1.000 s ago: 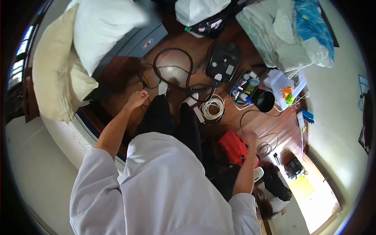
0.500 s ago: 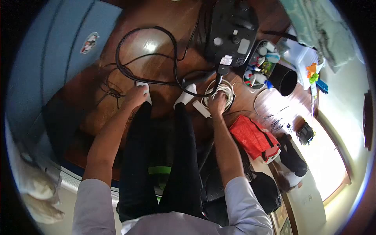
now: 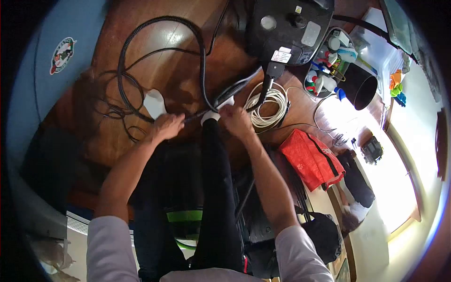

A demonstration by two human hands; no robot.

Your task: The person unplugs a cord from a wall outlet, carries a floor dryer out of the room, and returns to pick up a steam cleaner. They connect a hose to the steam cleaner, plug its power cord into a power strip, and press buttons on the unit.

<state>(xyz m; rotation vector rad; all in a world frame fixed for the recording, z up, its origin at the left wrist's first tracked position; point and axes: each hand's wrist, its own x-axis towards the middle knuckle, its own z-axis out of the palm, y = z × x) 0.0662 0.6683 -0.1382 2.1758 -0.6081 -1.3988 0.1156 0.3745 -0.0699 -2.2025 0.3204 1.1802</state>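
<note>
I am bent over a wooden floor, looking down my black trousers at my white-socked feet [image 3: 155, 103]. A black ribbed hose [image 3: 203, 61] lies in a big loop on the floor and passes over my feet. My left hand [image 3: 165, 127] is closed on the hose beside the left foot. My right hand [image 3: 236, 118] is closed on the same hose at the toe of the right foot. The hose leads to a black machine [image 3: 287, 26] at the top of the view.
A coil of white cable [image 3: 271, 104] lies right of my right hand. Thin black wires [image 3: 110, 110] tangle at the left. A red bag [image 3: 311, 160], a black bin [image 3: 362, 87], a caddy of bottles [image 3: 324, 70] and a blue case [image 3: 56, 56] surround the spot.
I have bent lower. My right hand left the white cable coil and moved left to the hose at my right foot. My left hand shifted onto the hose.
</note>
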